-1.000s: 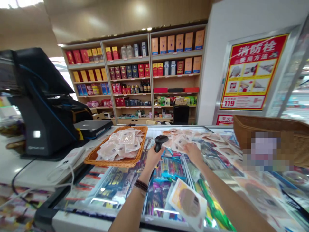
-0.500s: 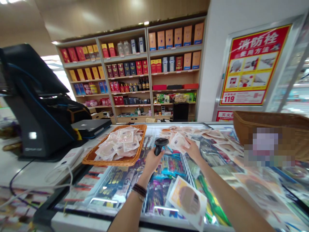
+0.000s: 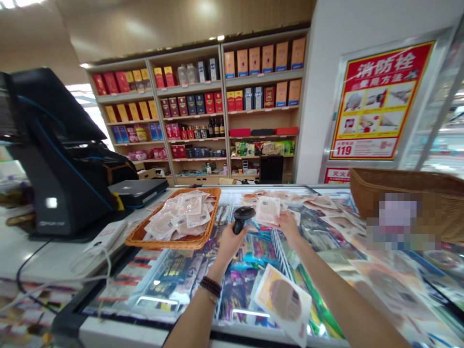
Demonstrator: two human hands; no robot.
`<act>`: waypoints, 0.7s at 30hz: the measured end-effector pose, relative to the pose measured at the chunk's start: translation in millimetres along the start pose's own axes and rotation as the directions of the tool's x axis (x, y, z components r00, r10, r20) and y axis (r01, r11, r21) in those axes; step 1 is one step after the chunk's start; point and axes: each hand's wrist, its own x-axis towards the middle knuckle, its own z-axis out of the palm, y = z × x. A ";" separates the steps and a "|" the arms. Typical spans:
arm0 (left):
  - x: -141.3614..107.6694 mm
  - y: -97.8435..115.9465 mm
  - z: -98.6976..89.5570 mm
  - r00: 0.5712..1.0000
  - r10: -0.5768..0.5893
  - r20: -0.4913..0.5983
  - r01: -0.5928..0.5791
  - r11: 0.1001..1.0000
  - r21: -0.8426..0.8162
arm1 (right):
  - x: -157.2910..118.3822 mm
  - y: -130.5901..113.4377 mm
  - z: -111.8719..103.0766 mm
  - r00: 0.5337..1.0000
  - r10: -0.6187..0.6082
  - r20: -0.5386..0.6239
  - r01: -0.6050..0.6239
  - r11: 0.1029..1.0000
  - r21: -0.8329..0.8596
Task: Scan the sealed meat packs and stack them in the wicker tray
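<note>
On the glass-topped surface point(image 3: 119, 334) we have a wicker basket point(image 3: 165, 244) of wrapped packets point(image 3: 181, 216) at left. Our left hand point(image 3: 231, 242) is clamped round a black scanner point(image 3: 243, 213), its head above the grip; our right hand point(image 3: 288, 225) pinches a flat packet point(image 3: 267, 209) that extends up and leftward, near the scanner.

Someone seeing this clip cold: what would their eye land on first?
Probably the middle: the left hand grips a black handheld scanner, and beside it the right hand holds up a pale flat packet. Left of both hands sits an orange wicker basket heaped with similar packets. On the wall at upper right, a bright red-and-yellow poster also draws the eye.
</note>
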 end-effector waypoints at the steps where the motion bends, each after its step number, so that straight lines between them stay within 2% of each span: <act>1: -0.4 0.6 0.0 1.000 0.000 0.007 0.000 1.000 -0.008 | -1.0 -0.6 0.5 1.000 0.000 -0.003 0.000 1.000 0.011; 8: -1.8 0.1 1.5 0.997 0.026 0.077 -0.024 0.999 -0.028 | -0.1 4.3 -1.6 0.998 -0.061 0.032 0.060 0.998 0.018; 12: -2.2 -0.3 2.3 0.994 0.044 0.097 -0.040 0.998 -0.046 | -3.6 2.3 0.9 0.998 -0.049 0.035 0.050 0.999 -0.014; 21: -3.6 7.1 4.1 0.996 0.048 0.078 -0.038 0.992 -0.124 | -11.7 -5.8 4.3 0.999 -0.038 0.014 0.039 0.996 -0.084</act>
